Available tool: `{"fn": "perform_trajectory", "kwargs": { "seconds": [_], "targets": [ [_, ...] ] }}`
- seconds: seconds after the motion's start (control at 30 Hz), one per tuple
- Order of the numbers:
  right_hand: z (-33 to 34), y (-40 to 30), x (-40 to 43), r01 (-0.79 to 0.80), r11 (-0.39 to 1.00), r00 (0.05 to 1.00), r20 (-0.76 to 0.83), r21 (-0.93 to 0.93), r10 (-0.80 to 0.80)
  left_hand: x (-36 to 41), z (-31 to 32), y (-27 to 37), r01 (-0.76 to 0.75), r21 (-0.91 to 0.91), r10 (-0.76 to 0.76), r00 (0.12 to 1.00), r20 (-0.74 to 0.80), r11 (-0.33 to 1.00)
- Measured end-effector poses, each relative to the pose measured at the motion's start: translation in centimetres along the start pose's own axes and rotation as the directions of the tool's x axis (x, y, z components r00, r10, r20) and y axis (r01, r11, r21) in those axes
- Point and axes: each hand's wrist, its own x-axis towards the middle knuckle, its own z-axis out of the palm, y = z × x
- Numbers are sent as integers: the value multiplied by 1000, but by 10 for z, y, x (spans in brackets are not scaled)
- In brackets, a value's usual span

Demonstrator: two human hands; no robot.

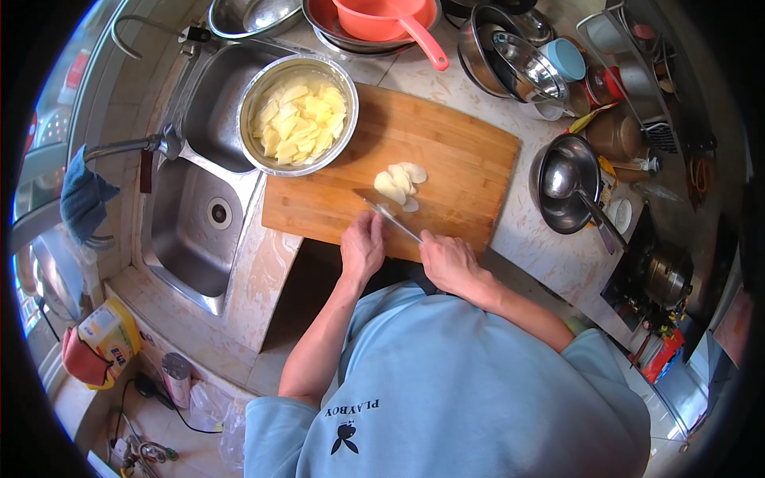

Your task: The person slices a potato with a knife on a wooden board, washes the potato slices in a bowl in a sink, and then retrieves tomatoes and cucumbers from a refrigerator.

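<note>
My right hand [449, 263] grips a kitchen knife [394, 222], its blade slanting up and left over the front of a wooden cutting board [460, 149]. Close against the near side of the blade are the bent fingers of my left hand [363, 244]; whether they hold a piece is hidden. Just beyond the blade lies a small loose pile of pale slices, apparently potato [399, 179]. A metal bowl [354, 113] full of yellowish slices in water [299, 122] stands at the board's left end, partly over the sink edge.
A double steel sink [185, 239] with a faucet [170, 142] lies to the left. A red plastic strainer [382, 18] rests in a basin at the back. Stacked metal bowls [487, 54] stand back right; a bowl [541, 197] with a ladle [565, 176] stands right, near a stove [621, 287].
</note>
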Motion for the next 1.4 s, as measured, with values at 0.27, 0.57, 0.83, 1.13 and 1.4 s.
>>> {"fn": "perform_trajectory", "kwargs": {
  "seconds": [0.27, 0.57, 0.83, 1.13, 1.4],
  "targets": [
    [-18, 0, -10, 49, 996, 998, -41, 69, -46, -3, -4, 7, 16, -3, -16, 999, 31, 1000],
    [-15, 7, -17, 25, 995, 999, 17, 92, -27, -3, -5, 5, 8, -27, -7, 999, 35, 1000],
    [-11, 1, -10, 21, 999, 1000, -3, 45, -21, -3, -5, 10, 10, -16, -9, 999, 41, 1000],
    [-3, -2, 4, 11, 998, 1000, 15, 67, -12, -2, -8, 10, -45, 11, 44, 998, 36, 999],
    [2, -4, 2, 63, 973, 970, -243, 223, -7, 12, -4, 6, 2, 68, -3, 1000, 21, 998]
  ]
}}
